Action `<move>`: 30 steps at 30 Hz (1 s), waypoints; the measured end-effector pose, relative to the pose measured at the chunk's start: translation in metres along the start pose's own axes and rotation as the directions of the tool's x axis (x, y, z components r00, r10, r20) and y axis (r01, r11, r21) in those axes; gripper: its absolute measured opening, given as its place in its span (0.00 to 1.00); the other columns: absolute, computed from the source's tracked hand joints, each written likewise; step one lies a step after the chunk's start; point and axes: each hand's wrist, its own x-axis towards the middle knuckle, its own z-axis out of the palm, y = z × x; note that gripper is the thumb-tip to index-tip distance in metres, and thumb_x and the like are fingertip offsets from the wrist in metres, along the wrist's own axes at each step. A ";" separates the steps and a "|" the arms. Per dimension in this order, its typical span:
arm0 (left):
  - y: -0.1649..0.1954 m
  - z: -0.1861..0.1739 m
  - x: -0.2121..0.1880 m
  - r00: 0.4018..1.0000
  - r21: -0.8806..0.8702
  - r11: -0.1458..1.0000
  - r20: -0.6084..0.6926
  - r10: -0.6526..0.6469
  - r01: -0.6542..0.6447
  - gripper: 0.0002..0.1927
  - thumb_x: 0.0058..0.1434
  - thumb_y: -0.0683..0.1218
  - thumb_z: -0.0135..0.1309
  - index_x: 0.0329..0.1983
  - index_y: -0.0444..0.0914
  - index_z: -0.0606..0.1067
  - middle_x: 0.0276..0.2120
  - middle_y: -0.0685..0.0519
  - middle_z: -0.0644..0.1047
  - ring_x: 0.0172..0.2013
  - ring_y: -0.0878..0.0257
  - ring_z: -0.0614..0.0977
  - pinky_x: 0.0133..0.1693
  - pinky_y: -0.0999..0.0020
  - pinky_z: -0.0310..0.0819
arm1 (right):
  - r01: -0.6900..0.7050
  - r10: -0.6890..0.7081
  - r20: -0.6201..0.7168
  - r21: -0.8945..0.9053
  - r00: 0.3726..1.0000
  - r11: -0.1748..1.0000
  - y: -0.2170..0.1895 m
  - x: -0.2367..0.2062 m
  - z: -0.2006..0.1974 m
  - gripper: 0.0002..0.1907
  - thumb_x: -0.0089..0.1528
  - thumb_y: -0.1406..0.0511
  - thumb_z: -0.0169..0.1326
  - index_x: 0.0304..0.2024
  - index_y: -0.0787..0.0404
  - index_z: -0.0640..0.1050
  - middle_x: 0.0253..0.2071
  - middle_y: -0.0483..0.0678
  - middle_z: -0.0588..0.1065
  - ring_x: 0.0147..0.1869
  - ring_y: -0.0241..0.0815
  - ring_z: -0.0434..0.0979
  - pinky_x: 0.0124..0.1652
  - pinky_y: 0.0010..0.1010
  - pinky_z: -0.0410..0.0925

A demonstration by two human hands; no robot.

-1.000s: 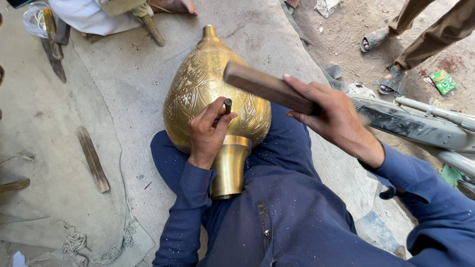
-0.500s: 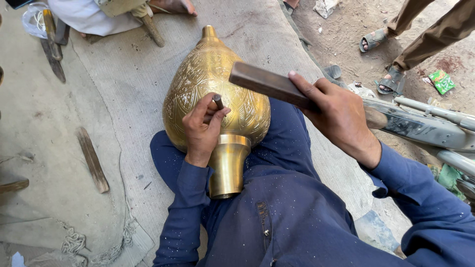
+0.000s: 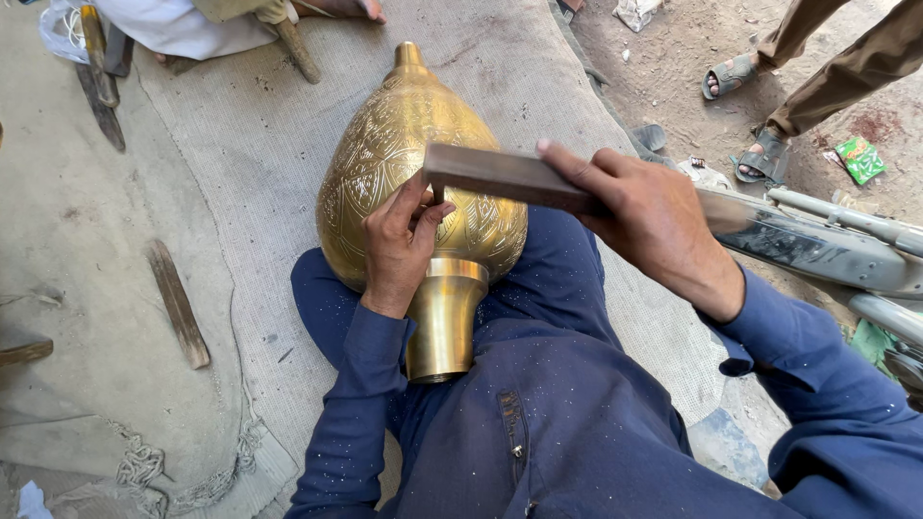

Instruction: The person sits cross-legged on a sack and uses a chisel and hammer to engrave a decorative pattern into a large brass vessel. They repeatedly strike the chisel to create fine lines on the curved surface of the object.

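surface: grey burlap mat (image 3: pixel 240 144) spread over dirt ground (image 3: pixel 673 58) | on mat: flat wooden strip (image 3: pixel 178 303), stick (image 3: pixel 298 50) | on dirt: green wrapper (image 3: pixel 859 159)

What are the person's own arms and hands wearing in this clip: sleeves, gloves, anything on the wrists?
Both arms wear long dark blue sleeves flecked with pale dust, reaching the wrists. The left hand and right hand are bare: no gloves, and no rings, watch or bands show.

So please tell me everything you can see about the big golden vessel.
The brass vessel is bulb-shaped, with fine engraved patterns, a small knob at its far end and a plain smooth neck toward the person. It lies on its side across the lap, over grey cloth. The left hand presses a small tool against it; the right hand holds a flat bar above.
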 end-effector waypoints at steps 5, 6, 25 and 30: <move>-0.002 0.002 0.000 1.000 -0.007 1.000 0.018 -0.003 0.003 0.24 0.63 0.43 0.64 0.62 0.40 0.74 0.34 0.52 0.83 0.34 0.64 0.87 0.33 0.70 0.83 | -0.058 0.067 0.081 -0.107 0.994 0.993 0.002 0.001 0.002 0.39 0.62 0.62 0.68 0.73 0.43 0.67 0.36 0.49 0.77 0.33 0.45 0.77 0.34 0.37 0.72; -0.002 0.002 0.001 1.000 0.008 1.000 0.014 0.006 -0.006 0.24 0.63 0.43 0.64 0.62 0.39 0.74 0.34 0.51 0.83 0.34 0.64 0.87 0.33 0.70 0.83 | -0.061 0.068 0.076 -0.094 0.995 0.994 0.002 0.001 0.003 0.39 0.62 0.62 0.67 0.74 0.44 0.67 0.35 0.49 0.76 0.33 0.44 0.76 0.34 0.37 0.72; -0.003 0.001 -0.008 0.998 -0.004 0.998 0.002 0.065 -0.065 0.22 0.64 0.44 0.65 0.61 0.41 0.74 0.37 0.51 0.83 0.36 0.63 0.87 0.36 0.69 0.86 | -0.040 0.043 0.035 -0.084 0.998 0.996 -0.002 -0.009 0.003 0.40 0.58 0.65 0.67 0.72 0.43 0.69 0.34 0.50 0.74 0.34 0.46 0.75 0.34 0.39 0.70; -0.003 0.001 -0.010 1.000 0.031 0.999 0.018 0.007 -0.008 0.23 0.63 0.44 0.65 0.61 0.41 0.74 0.35 0.52 0.83 0.34 0.63 0.87 0.35 0.68 0.85 | -0.075 0.075 0.006 0.094 0.997 0.993 0.000 -0.013 0.007 0.41 0.56 0.62 0.69 0.71 0.44 0.68 0.32 0.48 0.73 0.31 0.43 0.72 0.33 0.39 0.68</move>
